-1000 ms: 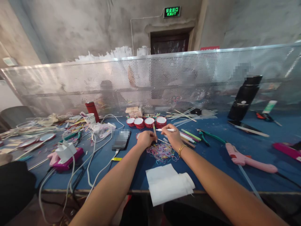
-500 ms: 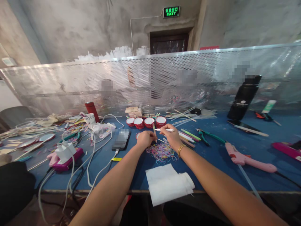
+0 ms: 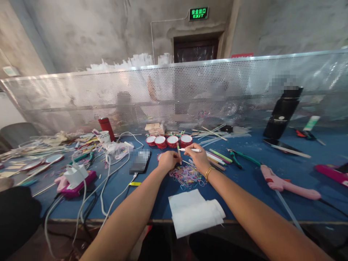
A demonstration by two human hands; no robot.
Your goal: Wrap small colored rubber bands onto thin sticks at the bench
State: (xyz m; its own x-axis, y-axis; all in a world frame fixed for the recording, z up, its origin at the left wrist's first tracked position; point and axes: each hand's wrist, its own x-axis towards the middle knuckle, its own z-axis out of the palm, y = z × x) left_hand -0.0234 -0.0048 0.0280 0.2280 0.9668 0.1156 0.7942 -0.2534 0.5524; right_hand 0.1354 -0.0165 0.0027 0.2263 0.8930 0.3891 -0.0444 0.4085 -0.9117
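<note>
Rubber bands (image 3: 187,176) lie below our hands: left hand (image 3: 168,160) pinches a stick (image 3: 178,152), right hand (image 3: 199,158) grips a white pen (image 3: 191,149), mid-binding, we judge.

The bench (image 3: 272,188) has a matt blue cover that looks like felt or cloth, and the screen (image 3: 190,90) behind it is shiny perforated sheet metal. The glue gun (image 3: 285,183) is smooth pink plastic, the flask (image 3: 282,112) glossy black, and the folded tissue (image 3: 194,212) soft white paper. The rubber bands (image 3: 186,175) look thin and stretchy, and the wall (image 3: 95,32) is rough bare concrete.
</note>
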